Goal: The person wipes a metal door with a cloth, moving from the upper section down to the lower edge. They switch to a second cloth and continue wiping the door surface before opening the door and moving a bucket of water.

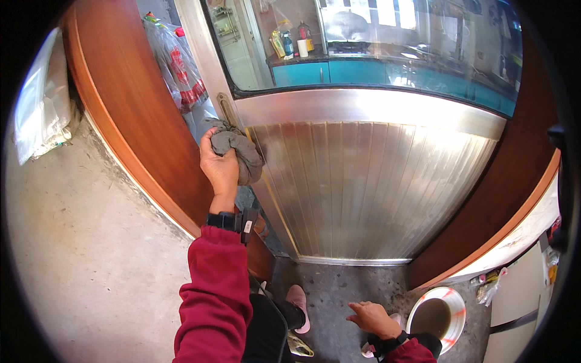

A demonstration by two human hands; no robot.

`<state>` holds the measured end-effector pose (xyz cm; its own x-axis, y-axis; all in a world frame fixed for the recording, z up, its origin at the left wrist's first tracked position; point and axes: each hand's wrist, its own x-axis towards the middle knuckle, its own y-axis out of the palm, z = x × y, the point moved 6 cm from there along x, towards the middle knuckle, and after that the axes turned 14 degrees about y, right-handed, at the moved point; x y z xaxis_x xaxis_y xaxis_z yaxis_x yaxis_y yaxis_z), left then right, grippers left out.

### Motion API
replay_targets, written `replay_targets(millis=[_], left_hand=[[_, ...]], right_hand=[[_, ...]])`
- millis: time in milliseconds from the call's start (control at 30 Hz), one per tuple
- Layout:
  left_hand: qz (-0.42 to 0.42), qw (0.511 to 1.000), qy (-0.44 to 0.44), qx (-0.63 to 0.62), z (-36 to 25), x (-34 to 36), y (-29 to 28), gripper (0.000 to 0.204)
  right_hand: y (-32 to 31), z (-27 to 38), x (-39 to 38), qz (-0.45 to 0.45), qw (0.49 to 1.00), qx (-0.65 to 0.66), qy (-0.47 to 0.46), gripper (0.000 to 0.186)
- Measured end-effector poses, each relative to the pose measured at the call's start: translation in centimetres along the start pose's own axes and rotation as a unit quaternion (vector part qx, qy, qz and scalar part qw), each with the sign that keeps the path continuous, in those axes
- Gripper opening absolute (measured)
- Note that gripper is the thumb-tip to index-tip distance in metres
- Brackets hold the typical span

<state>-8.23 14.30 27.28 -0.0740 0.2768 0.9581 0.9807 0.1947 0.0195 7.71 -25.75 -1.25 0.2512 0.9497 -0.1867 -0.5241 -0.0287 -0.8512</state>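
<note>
My left hand (pixel 218 166) is closed round a bunched grey cloth (pixel 238 151). It presses the cloth against the left edge of a metal sliding door (pixel 363 187), just below the recessed door handle (pixel 226 109). The door has a ribbed silver lower panel and a glass pane (pixel 375 54) above. My right hand (pixel 372 319) hangs low over the floor with its fingers stretched out and nothing in it. Close to its right stands a white and orange-red basin (pixel 458 314) holding murky water.
Brown wooden door frames (pixel 130 109) flank the door. Filled plastic bags (pixel 175 66) show through the gap at left. Another white bag (pixel 45 103) hangs by the pale wall (pixel 66 224). A kitchen with teal cabinets (pixel 357 72) is seen through the glass. My pink shoe (pixel 298 308) is on the dark floor.
</note>
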Motion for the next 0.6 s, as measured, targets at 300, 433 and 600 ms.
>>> replay_targets(millis=[300,433,600], left_hand=[[0.174,0.972,-0.049,0.152,2.4,-16.0,-0.5,0.052],[0.270,0.949,-0.115,0.117,2.1,-18.7,-1.3,0.044],[0.108,0.992,0.012,0.065,-3.9,-9.9,-0.2,0.044]], right_hand=[[1.1,0.1,0.5,0.016,0.999,-0.020,-0.020,0.037],[1.8,0.1,1.1,0.017,0.999,-0.029,-0.025,0.043],[2.1,0.1,1.2,0.028,0.999,-0.040,-0.020,0.043]])
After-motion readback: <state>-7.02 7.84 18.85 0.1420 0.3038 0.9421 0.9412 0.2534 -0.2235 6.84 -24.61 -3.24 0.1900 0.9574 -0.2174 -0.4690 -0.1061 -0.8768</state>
